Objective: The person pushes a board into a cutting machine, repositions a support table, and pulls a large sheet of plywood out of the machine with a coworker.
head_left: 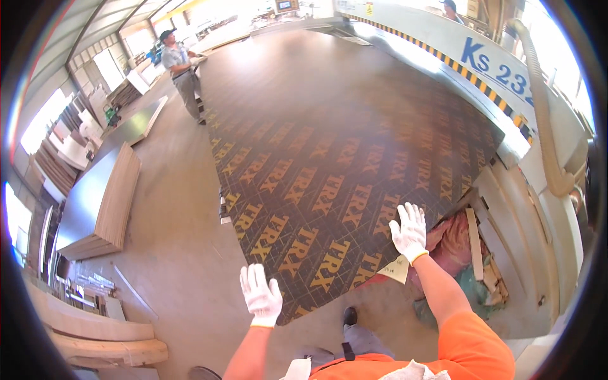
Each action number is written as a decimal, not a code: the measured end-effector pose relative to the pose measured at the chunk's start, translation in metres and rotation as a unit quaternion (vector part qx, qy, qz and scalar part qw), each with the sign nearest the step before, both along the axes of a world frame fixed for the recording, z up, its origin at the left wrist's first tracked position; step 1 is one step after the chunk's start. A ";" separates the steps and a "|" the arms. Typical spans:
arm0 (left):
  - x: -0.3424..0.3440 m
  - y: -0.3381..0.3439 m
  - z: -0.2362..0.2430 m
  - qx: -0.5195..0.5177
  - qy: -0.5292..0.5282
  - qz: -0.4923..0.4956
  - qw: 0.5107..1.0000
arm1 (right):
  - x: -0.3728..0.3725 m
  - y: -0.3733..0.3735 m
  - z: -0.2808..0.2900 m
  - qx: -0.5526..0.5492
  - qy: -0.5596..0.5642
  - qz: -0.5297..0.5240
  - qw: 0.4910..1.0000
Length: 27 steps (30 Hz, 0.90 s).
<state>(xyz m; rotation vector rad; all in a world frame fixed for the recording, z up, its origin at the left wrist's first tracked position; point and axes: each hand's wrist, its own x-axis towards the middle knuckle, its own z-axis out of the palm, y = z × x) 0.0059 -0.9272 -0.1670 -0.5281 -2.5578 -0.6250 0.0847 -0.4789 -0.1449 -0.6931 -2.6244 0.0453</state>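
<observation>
A large dark brown panel with repeated gold lettering fills the middle, lying level beside a long white machine. My left hand, in a white knit glove, is at the panel's near left corner with its fingers stretched out. My right hand, gloved the same way, rests with spread fingers on the near right part of the panel. A paper tag shows under the edge below that hand. What supports the panel is mostly hidden.
A person in a cap stands at the panel's far left corner; another is behind the machine. Stacked sheets stand at the left on the floor. A hose and red and green rags are at the right.
</observation>
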 end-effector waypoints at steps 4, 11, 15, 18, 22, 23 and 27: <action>0.015 0.028 0.003 -0.061 -0.018 -0.050 0.997 | 0.010 0.021 -0.007 -0.001 -0.024 -0.017 1.000; 0.061 0.186 0.057 -0.068 -0.091 -0.167 0.979 | 0.040 0.185 0.050 0.017 -0.099 -0.055 0.993; 0.065 0.231 0.072 -0.052 -0.086 -0.193 0.976 | 0.060 0.235 0.069 -0.002 -0.131 -0.083 0.988; 0.064 0.253 0.082 -0.029 -0.100 -0.225 0.969 | 0.070 0.261 0.082 0.012 -0.146 -0.114 0.983; 0.074 0.256 0.091 -0.028 -0.126 -0.256 0.958 | 0.095 0.266 0.090 0.006 -0.168 -0.135 0.976; 0.078 0.255 0.091 -0.025 -0.127 -0.253 0.959 | 0.103 0.264 0.089 0.002 -0.178 -0.135 0.975; 0.052 0.261 0.110 -0.032 -0.096 -0.255 0.962 | 0.085 0.260 0.120 0.054 -0.135 -0.093 0.985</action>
